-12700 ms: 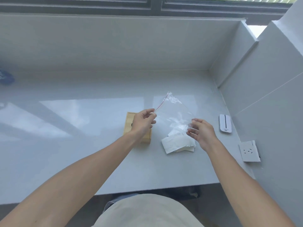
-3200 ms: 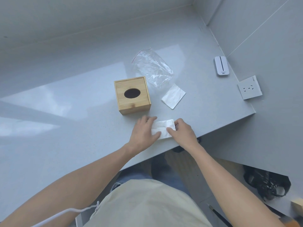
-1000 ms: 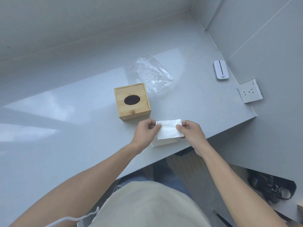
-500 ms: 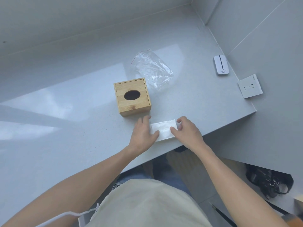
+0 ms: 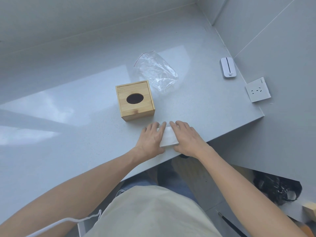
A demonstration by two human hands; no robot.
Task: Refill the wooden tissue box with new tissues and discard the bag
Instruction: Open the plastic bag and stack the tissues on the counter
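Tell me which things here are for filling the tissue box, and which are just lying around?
For the job:
- wooden tissue box
- stack of white tissues, pressed flat under the left hand and right hand
- empty clear plastic bag

Just lying about:
- small white device
- wall socket
- black bag on the floor

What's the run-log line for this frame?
both hands flat on tissue stack | wooden tissue box empty | bag behind box
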